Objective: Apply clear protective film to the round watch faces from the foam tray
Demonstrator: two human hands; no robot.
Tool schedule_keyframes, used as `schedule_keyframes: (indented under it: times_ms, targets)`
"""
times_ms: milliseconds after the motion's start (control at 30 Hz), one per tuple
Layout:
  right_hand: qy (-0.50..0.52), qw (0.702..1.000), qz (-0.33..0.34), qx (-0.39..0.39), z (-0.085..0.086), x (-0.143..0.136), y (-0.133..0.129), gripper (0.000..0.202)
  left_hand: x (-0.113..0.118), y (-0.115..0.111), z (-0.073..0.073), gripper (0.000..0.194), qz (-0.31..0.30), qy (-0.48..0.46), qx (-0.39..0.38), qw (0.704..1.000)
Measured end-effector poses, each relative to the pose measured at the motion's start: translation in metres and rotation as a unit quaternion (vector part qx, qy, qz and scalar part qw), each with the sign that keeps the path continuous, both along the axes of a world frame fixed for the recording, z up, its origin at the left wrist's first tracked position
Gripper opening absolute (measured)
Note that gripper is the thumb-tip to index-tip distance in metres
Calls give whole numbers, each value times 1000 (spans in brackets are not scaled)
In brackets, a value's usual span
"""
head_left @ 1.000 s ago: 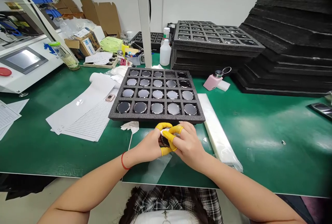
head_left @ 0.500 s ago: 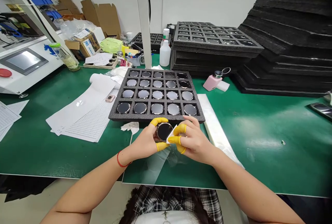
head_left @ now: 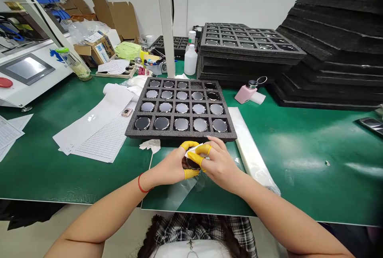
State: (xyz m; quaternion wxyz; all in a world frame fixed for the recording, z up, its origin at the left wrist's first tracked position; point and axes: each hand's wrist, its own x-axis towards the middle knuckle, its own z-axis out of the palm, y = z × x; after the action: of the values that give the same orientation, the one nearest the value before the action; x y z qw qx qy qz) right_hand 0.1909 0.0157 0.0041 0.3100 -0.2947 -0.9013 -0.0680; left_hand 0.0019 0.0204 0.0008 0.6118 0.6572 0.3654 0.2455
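Observation:
My left hand (head_left: 172, 166), with yellow finger cots on thumb and finger, grips a round dark watch face with a metal rim (head_left: 192, 164) by its edges. In my right hand (head_left: 220, 165), also in yellow finger cots, a folded white wipe (head_left: 193, 151) is pinched and pressed against the upper part of the watch face, hiding much of it. Just beyond both hands lies a black foam tray (head_left: 179, 135) with round watch faces in its compartments; one back-row compartment holds none. A crumpled white tissue (head_left: 151, 145) lies left of the hands.
Paper sheets (head_left: 98, 130) and a small square watch-like piece (head_left: 127, 112) lie left. A plastic-wrapped white roll (head_left: 251, 150) borders the tray's right side. Behind stand a pink pump bottle (head_left: 245, 92), a white bottle (head_left: 190, 60), a post (head_left: 166, 26) and stacked black foam trays (head_left: 326, 58).
My right hand has brought the wipe up and left, from the watch face's right edge onto its upper face. My left hand has shifted slightly right and down with the watch face.

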Motion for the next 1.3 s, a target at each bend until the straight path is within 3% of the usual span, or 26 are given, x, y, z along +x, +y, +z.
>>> schedule_keyframes:
  times_ms: [300, 500, 733, 900, 1000, 1133, 1233, 1300]
  targets:
    - [20, 997, -75, 10, 1, 5, 5, 22, 1, 0, 0, 58, 74, -47, -47, 995]
    - [30, 997, -71, 20, -3, 2, -1, 16, -2, 3, -3, 58, 164, -8, 46, 985]
    - [58, 998, -21, -25, -3, -9, -13, 17, -5, 6, -11, 64, 188, 25, 101, 977]
    - [151, 969, 19, -194, 5, -5, -11, 20, -2, 9, -6, 69, 201, -18, 66, 977]
    - [182, 939, -33, -290, 11, 6, -3, 23, -1, 13, 0, 64, 238, -87, 14, 967]
    - [175, 922, -118, -324, 8, 12, 5, 19, -1, 16, 7, 62, 261, -165, -25, 951]
    - [169, 880, -95, -433, -1, 3, 4, 31, -2, 15, 7, 60, 259, -211, -17, 942]
    - [191, 831, -74, -518, -7, -4, 2, 35, -3, 15, 7, 60, 256, -222, 0, 941]
